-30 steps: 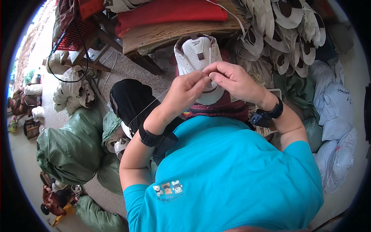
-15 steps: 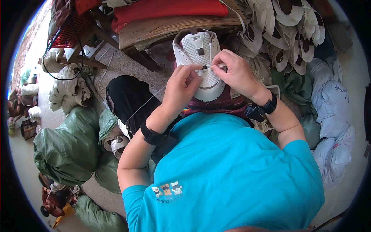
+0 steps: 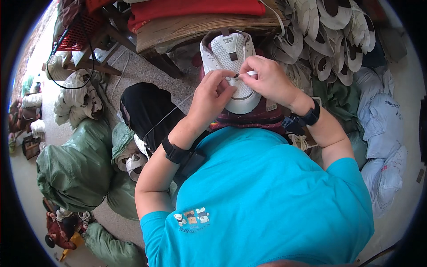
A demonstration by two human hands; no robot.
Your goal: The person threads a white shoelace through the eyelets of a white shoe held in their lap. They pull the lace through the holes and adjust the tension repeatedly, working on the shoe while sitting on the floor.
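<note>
A white shoe upper point(image 3: 243, 106) with a mesh tongue lies on my lap, its toe pointing toward me. My left hand point(image 3: 212, 93) is closed at the left side of the lacing area, thumb and forefinger pinching the upper near its eyelets. From the right, my right hand point(image 3: 268, 80) meets it over the middle of the shoe. A flat white shoelace point(image 3: 251, 73) is pinched between its thumb and forefinger, with a short piece sticking out. The fingertips nearly touch and hide where the lace enters the upper.
A wooden bench point(image 3: 195, 33) with red cloth point(image 3: 195, 10) on it stands just beyond the shoe. Many white shoe uppers point(image 3: 331, 40) hang in bundles at the far right. Green sacks point(image 3: 78, 164) lie at left, pale sacks point(image 3: 382, 120) at right. Another person point(image 3: 62, 229) sits at lower left.
My right hand has shifted a little left and turned over the shoe, closer to my left fingertips. The lace stretch seen between the hands is now mostly covered by fingers.
</note>
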